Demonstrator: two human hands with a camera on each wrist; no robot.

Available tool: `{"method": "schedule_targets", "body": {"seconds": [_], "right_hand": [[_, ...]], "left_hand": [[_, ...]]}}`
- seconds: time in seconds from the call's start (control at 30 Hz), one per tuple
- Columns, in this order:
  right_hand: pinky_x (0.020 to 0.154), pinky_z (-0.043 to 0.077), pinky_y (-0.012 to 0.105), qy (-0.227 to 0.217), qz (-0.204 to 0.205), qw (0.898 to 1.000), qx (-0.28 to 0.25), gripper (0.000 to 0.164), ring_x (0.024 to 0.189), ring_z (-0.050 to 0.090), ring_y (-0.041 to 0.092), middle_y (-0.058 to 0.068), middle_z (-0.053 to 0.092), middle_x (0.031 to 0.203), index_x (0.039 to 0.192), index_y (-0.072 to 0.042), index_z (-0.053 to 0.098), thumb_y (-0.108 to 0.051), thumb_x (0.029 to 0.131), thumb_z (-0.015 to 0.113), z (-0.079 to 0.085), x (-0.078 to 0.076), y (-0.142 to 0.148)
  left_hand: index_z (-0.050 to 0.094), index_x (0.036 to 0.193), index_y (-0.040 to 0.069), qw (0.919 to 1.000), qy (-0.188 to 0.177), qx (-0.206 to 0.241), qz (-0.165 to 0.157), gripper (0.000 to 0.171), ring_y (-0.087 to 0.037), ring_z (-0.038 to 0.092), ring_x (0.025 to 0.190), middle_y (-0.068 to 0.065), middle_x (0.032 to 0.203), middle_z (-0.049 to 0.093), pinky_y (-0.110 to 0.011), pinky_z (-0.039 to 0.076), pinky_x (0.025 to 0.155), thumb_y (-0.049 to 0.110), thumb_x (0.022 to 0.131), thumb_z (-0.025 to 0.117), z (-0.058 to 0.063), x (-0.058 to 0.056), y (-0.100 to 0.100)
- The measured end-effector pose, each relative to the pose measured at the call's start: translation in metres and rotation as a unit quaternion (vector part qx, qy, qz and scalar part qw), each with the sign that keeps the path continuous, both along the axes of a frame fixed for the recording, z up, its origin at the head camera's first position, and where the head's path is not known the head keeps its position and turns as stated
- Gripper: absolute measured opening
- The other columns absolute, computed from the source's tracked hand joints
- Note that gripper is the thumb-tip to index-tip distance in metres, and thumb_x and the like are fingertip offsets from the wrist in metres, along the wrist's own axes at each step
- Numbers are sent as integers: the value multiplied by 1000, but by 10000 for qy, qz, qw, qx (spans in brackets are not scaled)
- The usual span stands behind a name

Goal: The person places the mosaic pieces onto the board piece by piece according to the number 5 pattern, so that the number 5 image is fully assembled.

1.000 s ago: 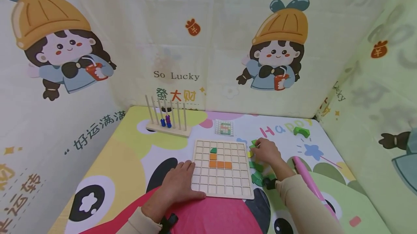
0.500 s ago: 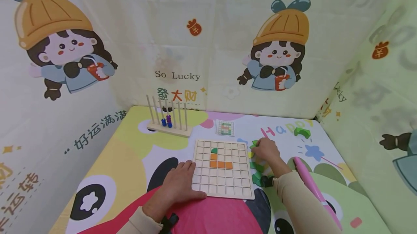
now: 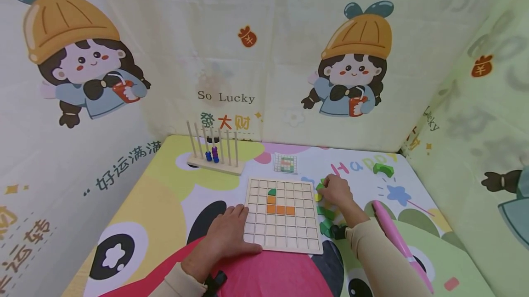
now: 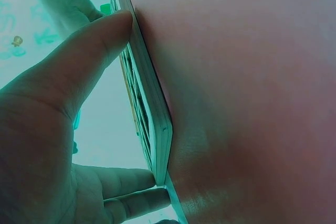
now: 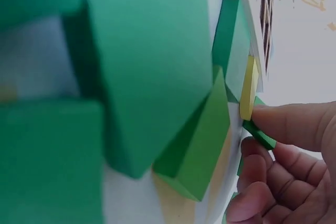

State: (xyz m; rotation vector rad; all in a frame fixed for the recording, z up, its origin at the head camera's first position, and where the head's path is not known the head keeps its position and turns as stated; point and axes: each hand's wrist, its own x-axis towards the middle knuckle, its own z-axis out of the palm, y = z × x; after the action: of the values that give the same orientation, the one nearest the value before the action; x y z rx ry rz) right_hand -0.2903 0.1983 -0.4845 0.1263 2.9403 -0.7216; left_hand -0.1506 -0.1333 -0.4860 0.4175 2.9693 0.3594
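A square wooden grid board (image 3: 283, 232) lies on the table, with several orange squares (image 3: 281, 210) and one green piece (image 3: 272, 192) in its cells. At its near left corner my left hand (image 3: 227, 235) rests: the straight thumb touches the near edge, the fingers the left edge. Beyond the board's right side, my right hand (image 3: 338, 191) pinches a small green block (image 5: 261, 135) between thumb and fingers. Beside the thumb stands a yellow block (image 5: 249, 88). Several green blocks (image 3: 326, 228) lie along that side, partly hidden by the right wrist.
A wooden peg rack (image 3: 215, 165) with blue and purple beads stands at the back left. Behind the board lies a small pattern card (image 3: 285, 163). A green arch-shaped block (image 3: 383, 169) sits back right, and a pink stick-like object (image 3: 392, 230) lies by the right forearm.
The head view has shifted very slightly. Both hands, the board and its pieces stay practically where they were.
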Motion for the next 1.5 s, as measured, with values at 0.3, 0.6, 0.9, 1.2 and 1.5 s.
{"method": "schedule_targets", "body": {"seconds": [0.3,0.6,0.9,1.2,1.5], "right_hand": [[78,49,44,238,325,9990,-216,18,90,57,30,12,64,98,104,-4,63,-16,93,71,9,5,-4],[90,54,48,332,970,9921,-729,17,95,61,28,13,70,105,107,-3,70,-14,94,72,16,2,-20],[76,52,41,345,1672,9806,-963,10,83,60,22,6,68,95,105,-8,70,-11,95,70,17,4,-47],[74,49,36,248,2174,9722,-835,7,81,58,19,2,69,89,97,-11,72,-9,92,69,17,1,-73],[77,50,38,208,2317,9705,-634,5,81,57,18,0,67,87,96,-13,72,-9,93,70,14,-1,-88]], "left_hand": [[51,148,4,10000,17,24,12,113,-33,53,129,-13,145,55,-57,51,102,75,66,81,-1,1,1],[50,149,4,10000,-27,31,0,113,-33,52,131,-13,146,54,-57,51,102,76,67,80,0,1,1],[50,150,4,10000,-63,-4,13,114,-34,51,133,-13,148,53,-57,50,104,77,67,79,1,1,1],[50,150,4,10000,-74,-35,39,113,-34,51,134,-13,148,53,-57,50,104,77,68,79,5,2,1],[49,150,5,9999,-143,31,40,113,-33,51,132,-12,148,53,-57,50,104,76,68,79,5,1,0]]}}
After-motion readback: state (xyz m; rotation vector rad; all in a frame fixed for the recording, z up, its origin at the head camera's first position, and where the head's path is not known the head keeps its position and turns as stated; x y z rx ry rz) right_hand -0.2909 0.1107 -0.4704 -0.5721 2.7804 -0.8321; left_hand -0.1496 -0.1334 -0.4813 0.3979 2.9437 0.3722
